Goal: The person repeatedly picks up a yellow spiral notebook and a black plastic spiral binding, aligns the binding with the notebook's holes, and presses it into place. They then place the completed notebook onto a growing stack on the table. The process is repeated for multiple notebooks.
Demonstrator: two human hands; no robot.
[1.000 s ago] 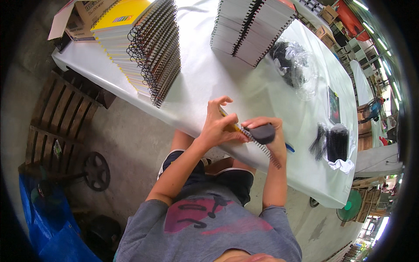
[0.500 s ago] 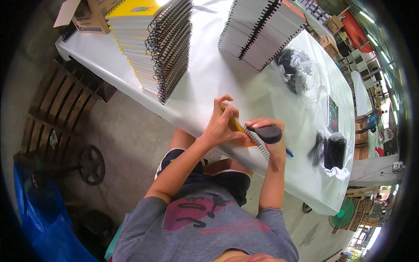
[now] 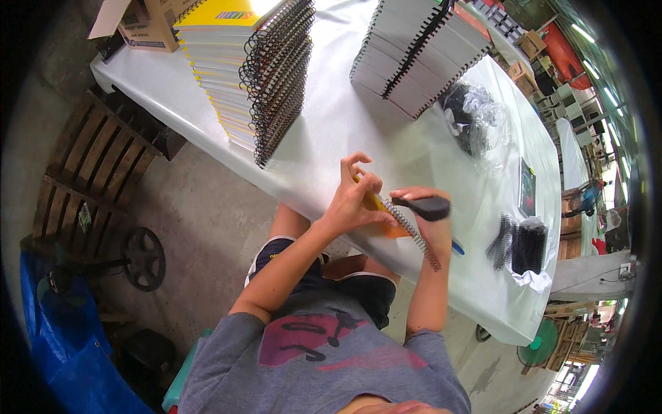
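Near the table's front edge, my left hand (image 3: pixel 349 201) grips a thin yellow and orange notebook (image 3: pixel 392 230) seen nearly edge-on, its index finger raised and bent. A wire-like spiral coil (image 3: pixel 418 239) runs along the notebook's edge, its loose end sticking out toward my right wrist. My right hand (image 3: pixel 436 233) is closed around a tool with a dark, rounded handle (image 3: pixel 430 208), beside the coil. The tool's working end is hidden, so its kind and whether it touches the coil cannot be told.
A tall stack of yellow spiral notebooks (image 3: pixel 234 83) stands at the far left, another bound stack (image 3: pixel 414 58) beyond. On the right lie crumpled clear plastic (image 3: pixel 486 131), black coils (image 3: pixel 529 246), a dark flat item (image 3: pixel 527 188) and a blue pen-like item (image 3: pixel 458 247). A cardboard box (image 3: pixel 148 27) sits at the back left.
The dark-handled tool has tilted and shifted slightly right in my right hand. My left hand keeps its hold on the notebook. The whole view has shifted a little.
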